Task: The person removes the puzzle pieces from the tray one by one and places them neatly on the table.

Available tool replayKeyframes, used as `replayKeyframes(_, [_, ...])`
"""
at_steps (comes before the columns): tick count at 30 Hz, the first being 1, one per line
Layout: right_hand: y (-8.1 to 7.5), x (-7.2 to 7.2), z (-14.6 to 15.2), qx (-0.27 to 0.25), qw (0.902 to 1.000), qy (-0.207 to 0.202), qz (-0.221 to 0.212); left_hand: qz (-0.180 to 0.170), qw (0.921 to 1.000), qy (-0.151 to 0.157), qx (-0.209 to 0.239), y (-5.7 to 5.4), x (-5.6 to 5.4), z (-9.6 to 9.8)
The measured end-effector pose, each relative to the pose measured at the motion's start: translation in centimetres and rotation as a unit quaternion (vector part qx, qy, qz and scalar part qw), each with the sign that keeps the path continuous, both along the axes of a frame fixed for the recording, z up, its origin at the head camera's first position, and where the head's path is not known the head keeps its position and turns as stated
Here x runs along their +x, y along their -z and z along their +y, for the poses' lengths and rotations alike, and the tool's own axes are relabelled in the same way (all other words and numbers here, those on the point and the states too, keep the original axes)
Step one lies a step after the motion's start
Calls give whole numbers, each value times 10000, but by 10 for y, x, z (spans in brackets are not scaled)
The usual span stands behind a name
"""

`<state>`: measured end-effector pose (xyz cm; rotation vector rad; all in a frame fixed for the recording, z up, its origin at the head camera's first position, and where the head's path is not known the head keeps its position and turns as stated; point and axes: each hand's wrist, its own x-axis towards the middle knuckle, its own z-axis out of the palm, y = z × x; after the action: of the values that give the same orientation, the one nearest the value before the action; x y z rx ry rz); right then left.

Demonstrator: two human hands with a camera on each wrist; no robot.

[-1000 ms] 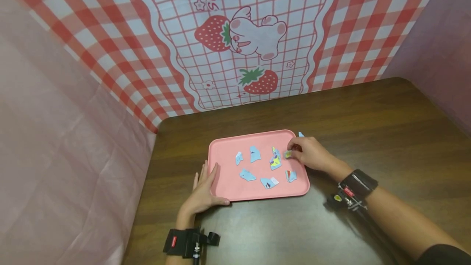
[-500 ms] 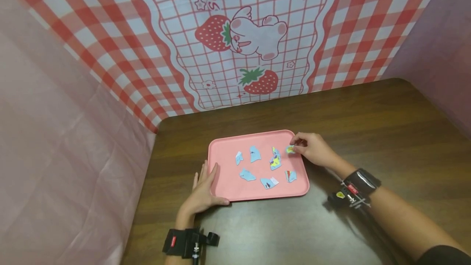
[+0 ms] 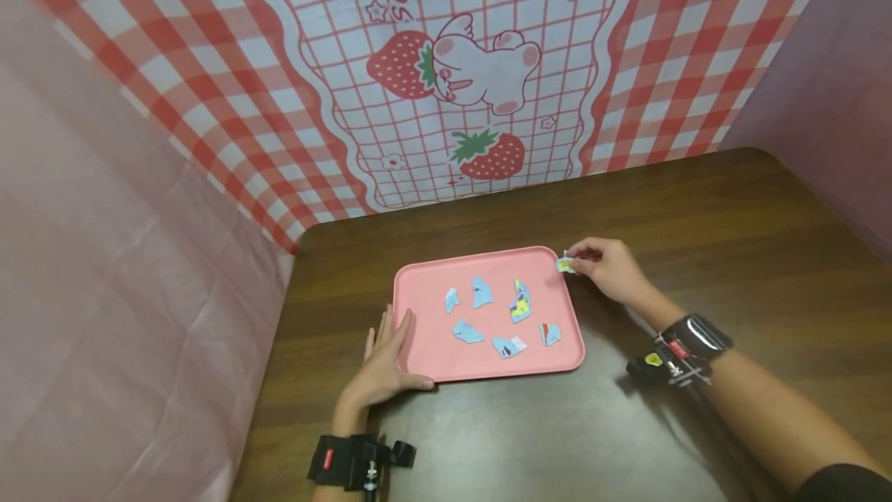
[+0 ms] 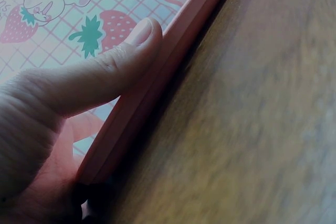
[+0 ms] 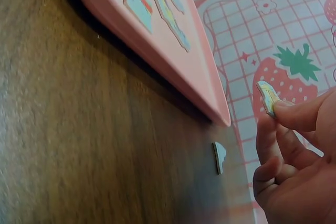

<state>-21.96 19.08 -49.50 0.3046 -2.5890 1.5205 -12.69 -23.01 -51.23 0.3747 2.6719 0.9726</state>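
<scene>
A small blue-and-yellow jigsaw puzzle piece is pinched between thumb and fingers of my right hand, at the far right corner of the pink tray. In the right wrist view the held piece stands tilted, raised off the table. My left hand spreads around the tray's near left corner, its fingers along the left side. In the left wrist view the thumb lies straight against the tray's rim. Several irregular pieces lie apart on the tray, among them a yellow-patterned one and a red-marked one.
A loose light-coloured piece lies on the wooden table just beyond the tray's corner, in the right wrist view. A strawberry-print cloth hangs behind the table. A pink curtain borders the left side.
My right hand has carried the blue-and-yellow puzzle piece from over the tray's right part outward to its far right corner. The left hand and the other pieces stay put.
</scene>
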Motion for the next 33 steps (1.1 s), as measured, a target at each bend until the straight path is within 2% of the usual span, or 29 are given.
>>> replayKeyframes(9, [-2, 1, 6, 204, 9986, 443, 214, 0, 10000, 26, 28, 0, 0, 0])
replayKeyframes(20, [-1, -1, 18, 424, 9947, 920, 152, 31, 10000, 49, 23, 2, 0, 0])
replayKeyframes(33, [1, -6, 33, 646, 9905, 1212, 102, 7, 10000, 4, 23, 3, -1, 0])
